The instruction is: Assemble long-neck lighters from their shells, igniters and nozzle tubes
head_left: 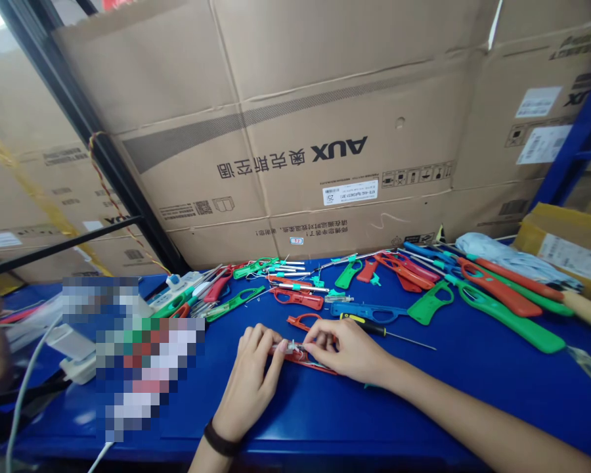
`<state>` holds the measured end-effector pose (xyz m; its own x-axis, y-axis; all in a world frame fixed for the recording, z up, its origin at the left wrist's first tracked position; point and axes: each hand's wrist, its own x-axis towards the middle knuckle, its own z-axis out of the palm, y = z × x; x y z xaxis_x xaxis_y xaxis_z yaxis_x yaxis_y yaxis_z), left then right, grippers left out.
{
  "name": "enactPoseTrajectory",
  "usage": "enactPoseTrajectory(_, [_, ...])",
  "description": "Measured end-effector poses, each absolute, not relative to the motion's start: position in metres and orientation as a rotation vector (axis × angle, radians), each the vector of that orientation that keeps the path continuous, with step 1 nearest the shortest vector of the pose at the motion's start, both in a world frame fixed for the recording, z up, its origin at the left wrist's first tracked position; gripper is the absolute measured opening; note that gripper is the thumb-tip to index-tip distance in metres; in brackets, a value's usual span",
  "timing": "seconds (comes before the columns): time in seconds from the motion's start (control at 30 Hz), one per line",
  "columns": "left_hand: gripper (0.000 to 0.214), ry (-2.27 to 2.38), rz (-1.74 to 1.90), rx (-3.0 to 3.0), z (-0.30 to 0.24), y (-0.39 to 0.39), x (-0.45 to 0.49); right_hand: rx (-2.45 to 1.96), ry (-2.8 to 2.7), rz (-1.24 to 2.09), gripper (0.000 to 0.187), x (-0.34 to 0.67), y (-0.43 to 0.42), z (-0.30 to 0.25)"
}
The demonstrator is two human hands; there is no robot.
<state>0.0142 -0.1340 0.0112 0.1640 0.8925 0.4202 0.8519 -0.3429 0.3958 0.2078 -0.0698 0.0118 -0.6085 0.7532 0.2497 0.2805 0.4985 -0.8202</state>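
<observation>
Both my hands meet over a red plastic lighter shell [320, 365] lying on the blue table [423, 394]. My left hand [253, 378] pinches the left end of a small clear and metal insert [291, 346] on that shell. My right hand [347, 350] has its fingers curled, pressing the same insert and shell from the right. A black wristband sits on my left wrist. Another red shell half [303, 320] lies just behind my fingers.
Several red, green and blue long lighter shells [502, 309] and metal tubes are strewn across the back of the table. A black-and-yellow screwdriver [374, 327] lies right of my hands. Cardboard boxes [325, 131] wall the back. A white power strip [76, 355] lies left.
</observation>
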Motion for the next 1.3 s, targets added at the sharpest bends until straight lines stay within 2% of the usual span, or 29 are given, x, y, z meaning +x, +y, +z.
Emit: enactPoseTrajectory(1.3, [0.021, 1.717, 0.854, 2.484, 0.0116, -0.1331, 0.0142, -0.78, -2.164, 0.919, 0.015, 0.2103, -0.0713, 0.0179])
